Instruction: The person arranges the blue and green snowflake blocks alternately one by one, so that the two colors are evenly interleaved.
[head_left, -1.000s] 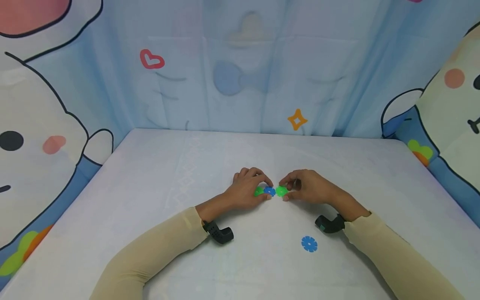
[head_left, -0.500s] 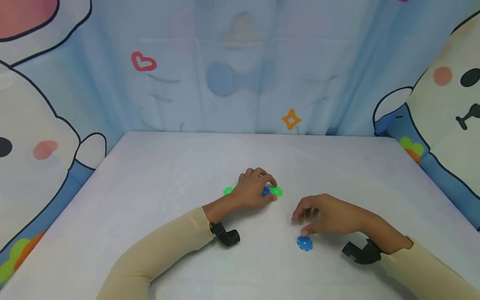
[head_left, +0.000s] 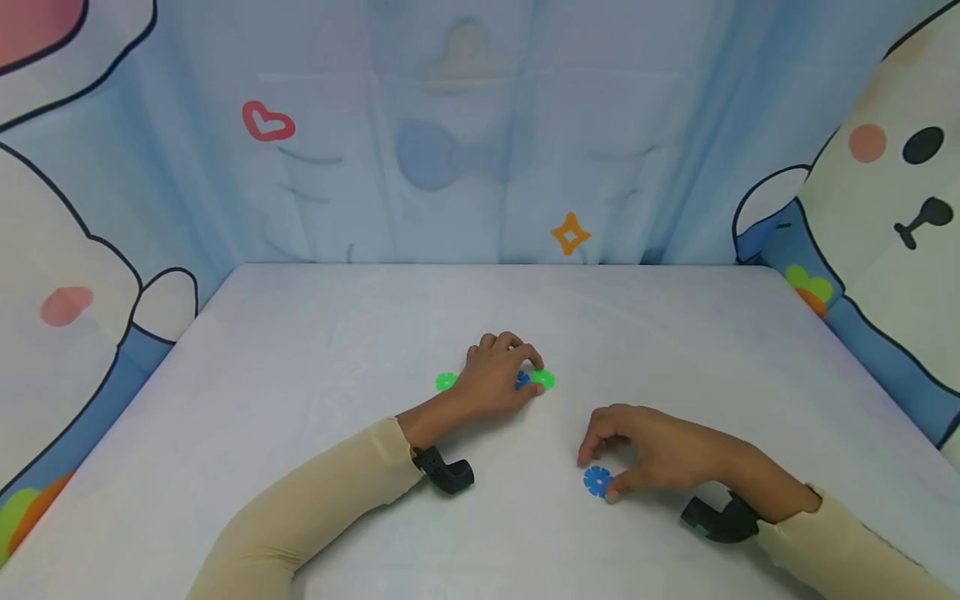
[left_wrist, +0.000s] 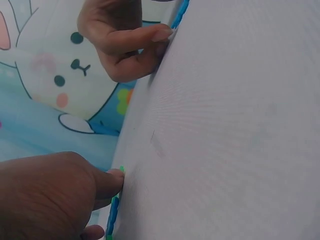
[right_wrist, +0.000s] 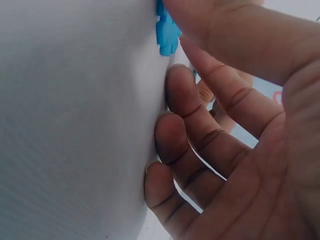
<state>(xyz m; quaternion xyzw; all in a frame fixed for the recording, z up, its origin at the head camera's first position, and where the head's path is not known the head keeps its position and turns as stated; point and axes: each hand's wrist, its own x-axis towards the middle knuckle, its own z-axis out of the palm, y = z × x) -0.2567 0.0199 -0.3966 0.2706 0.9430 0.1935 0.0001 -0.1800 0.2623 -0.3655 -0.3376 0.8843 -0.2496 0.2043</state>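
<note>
In the head view, my left hand [head_left: 493, 377] pinches the green notched disc [head_left: 543, 379] between thumb and index finger. A blue notched disc [head_left: 522, 380] sits right beside it, partly covered by that hand. Another green disc [head_left: 446, 381] shows left of the hand; what lies under the palm is hidden. Nearer the front, my right hand [head_left: 648, 448] has its thumb and index finger at opposite edges of a second blue disc [head_left: 597, 481] lying flat on the table. The right wrist view shows this blue disc [right_wrist: 167, 31] partly behind the thumb.
A white-covered table [head_left: 360, 333] spreads under both arms. Behind it hangs a light blue curtain [head_left: 322, 192] with cartoon figures. A black wrist device [head_left: 446, 473] is on the left wrist, another [head_left: 722, 517] on the right.
The right hand has left the green disc and come down toward the front, its fingers now around the loose blue disc. The left hand has shifted to grip the right-end green disc.
</note>
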